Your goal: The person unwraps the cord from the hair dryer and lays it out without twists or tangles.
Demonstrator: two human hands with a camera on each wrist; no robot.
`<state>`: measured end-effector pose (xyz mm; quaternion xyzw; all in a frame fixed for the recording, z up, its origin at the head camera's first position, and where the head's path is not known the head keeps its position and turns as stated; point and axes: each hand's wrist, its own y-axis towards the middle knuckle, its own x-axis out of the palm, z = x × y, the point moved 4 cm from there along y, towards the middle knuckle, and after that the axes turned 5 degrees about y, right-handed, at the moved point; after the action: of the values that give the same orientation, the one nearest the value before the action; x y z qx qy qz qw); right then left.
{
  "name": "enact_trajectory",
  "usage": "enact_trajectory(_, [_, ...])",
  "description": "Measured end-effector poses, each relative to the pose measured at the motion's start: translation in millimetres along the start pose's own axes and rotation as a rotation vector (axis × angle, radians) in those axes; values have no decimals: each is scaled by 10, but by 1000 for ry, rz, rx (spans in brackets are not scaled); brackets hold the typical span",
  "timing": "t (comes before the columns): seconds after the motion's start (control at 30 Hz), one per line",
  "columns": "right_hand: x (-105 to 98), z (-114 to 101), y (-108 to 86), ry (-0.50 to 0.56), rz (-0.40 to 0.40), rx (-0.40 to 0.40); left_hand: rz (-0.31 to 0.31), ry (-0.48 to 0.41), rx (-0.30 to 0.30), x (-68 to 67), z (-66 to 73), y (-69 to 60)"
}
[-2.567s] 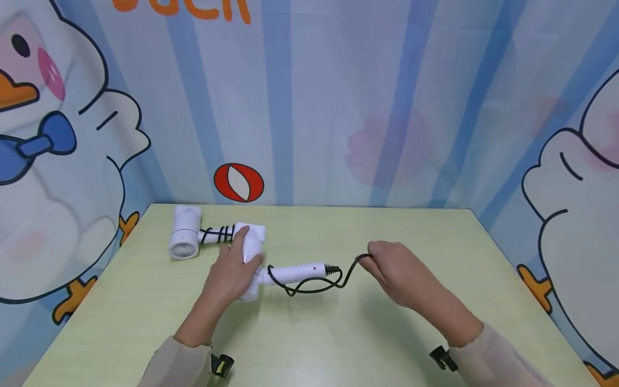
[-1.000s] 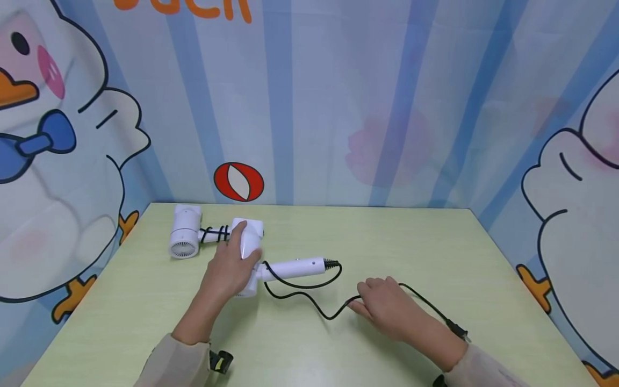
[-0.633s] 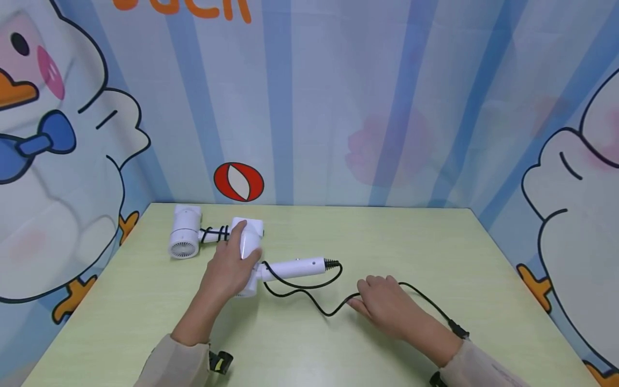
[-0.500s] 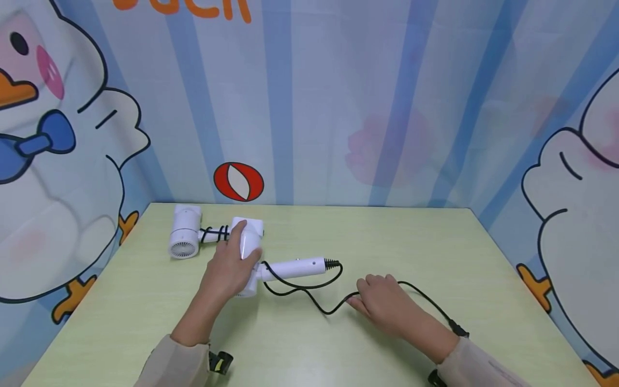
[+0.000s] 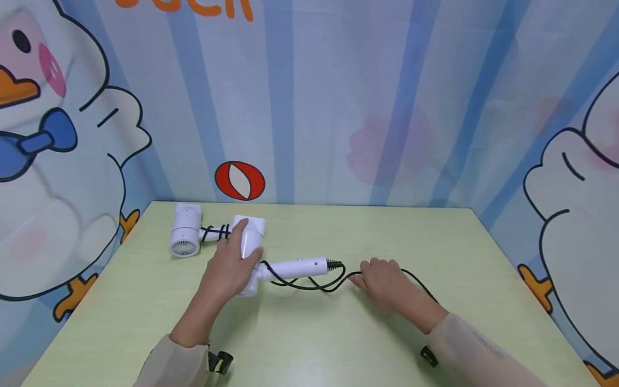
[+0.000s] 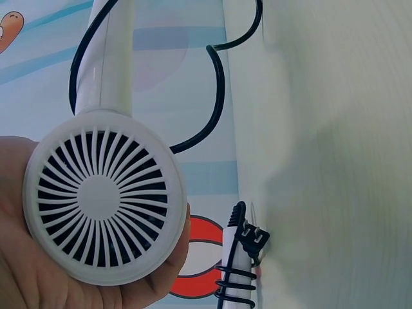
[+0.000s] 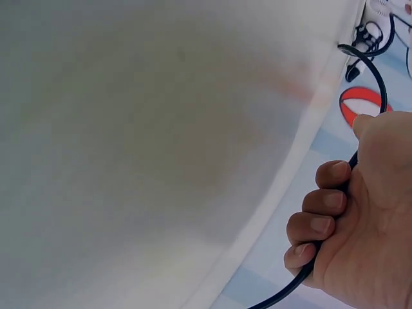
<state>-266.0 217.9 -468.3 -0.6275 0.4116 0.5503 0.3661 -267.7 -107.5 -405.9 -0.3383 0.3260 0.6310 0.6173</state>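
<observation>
My left hand (image 5: 227,271) grips the head of a white hair dryer (image 5: 251,242), whose handle (image 5: 297,268) points right. The left wrist view shows its round slotted grille (image 6: 103,196), with the palm behind it. A black cord (image 5: 419,283) leaves the handle's end, loops loosely below it and passes through my right hand (image 5: 387,285). In the right wrist view the fingers of that hand (image 7: 360,219) curl round the cord (image 7: 283,293). The plug of this cord is not visible in the head view.
A second white hair dryer (image 5: 186,231) lies at the table's back left, black cord wrapped round its handle, close to the held dryer. Its plug (image 6: 252,239) shows in the left wrist view. A printed curtain (image 5: 319,107) stands behind the table (image 5: 309,344).
My right hand has moved up and slightly left with the cord, and the cord's slack has drawn up near the handle. The plug end has gone from the head view. The left hand keeps its grip.
</observation>
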Motion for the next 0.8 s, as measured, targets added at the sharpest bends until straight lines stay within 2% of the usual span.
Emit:
enact_trajectory(0.23, [6,157,128,47,-14,60,-4,3,4,-5,-2,-8])
enact_trajectory(0.63, [-55,226,175,36,-28,72,-12,-11,5,4,-14,-23])
enact_trajectory(0.8, [-106,281,219,83,-9,95,-20,-8,6,21,-13,-26])
